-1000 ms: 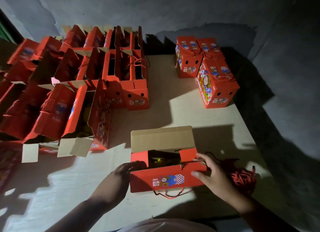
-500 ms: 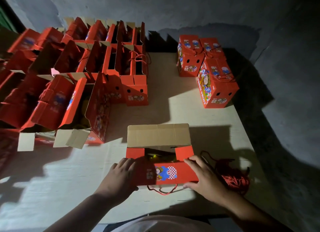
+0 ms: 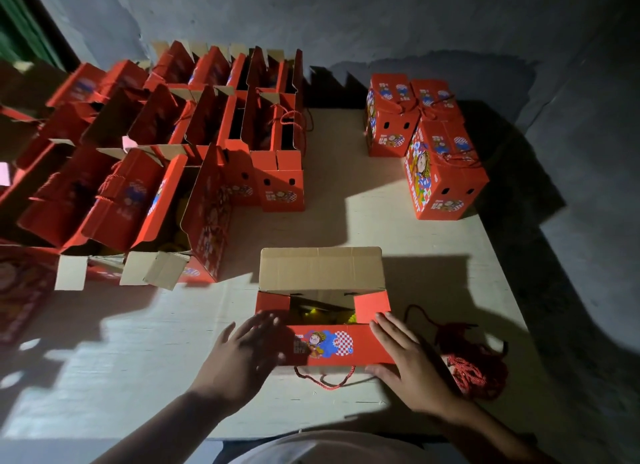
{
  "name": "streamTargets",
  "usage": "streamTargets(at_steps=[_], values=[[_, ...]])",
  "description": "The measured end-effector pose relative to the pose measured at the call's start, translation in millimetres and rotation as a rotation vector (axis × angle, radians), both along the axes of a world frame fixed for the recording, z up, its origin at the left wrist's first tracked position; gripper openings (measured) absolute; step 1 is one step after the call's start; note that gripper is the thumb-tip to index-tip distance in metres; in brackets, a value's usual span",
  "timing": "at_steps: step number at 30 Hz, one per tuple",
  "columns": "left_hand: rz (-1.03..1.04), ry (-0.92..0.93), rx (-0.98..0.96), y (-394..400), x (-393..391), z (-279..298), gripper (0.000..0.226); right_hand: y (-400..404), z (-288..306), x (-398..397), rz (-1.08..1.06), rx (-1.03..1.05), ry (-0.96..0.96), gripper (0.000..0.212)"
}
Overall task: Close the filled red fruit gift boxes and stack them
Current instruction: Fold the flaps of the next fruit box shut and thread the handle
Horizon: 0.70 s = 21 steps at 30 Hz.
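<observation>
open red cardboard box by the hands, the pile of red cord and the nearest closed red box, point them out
open red cardboard box (image 3: pixel 341 344), head view, on its printed front flap
pile of red cord (image 3: pixel 474 366), head view, on the tangled middle
closed red box (image 3: pixel 446 186), head view, on its end panel

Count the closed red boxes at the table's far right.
3. One at the back left of the group, one beside it at the back right, and one nearer, in front. All three stand tight together; any box behind them would be hidden.
</observation>
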<state>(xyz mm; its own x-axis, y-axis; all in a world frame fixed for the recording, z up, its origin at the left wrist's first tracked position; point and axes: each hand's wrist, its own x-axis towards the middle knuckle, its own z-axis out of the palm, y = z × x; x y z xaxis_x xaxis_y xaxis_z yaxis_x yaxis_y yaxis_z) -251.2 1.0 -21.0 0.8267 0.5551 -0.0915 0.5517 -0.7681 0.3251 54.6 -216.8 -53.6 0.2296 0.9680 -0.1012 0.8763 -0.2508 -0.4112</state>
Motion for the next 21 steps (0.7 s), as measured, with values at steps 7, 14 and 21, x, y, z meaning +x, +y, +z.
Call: streamTargets(at_steps=[7, 14, 21], values=[[0.371, -0.388, -0.366, 19.3, 19.1, -0.2, 0.036, 17.7, 3.9, 7.7, -0.283, 0.279, 0.089, 0.026], [0.648, -0.458, -1.054, 50.3, 35.9, 1.0, 0.092, 62.3, 25.6, 27.7, -0.590, -0.015, 0.748, 0.110], [0.512, -0.421, -1.108, 59.6, 39.1, 1.6, 0.088, 74.0, 31.8, 29.6, -0.557, 0.060, 0.903, 0.096]])
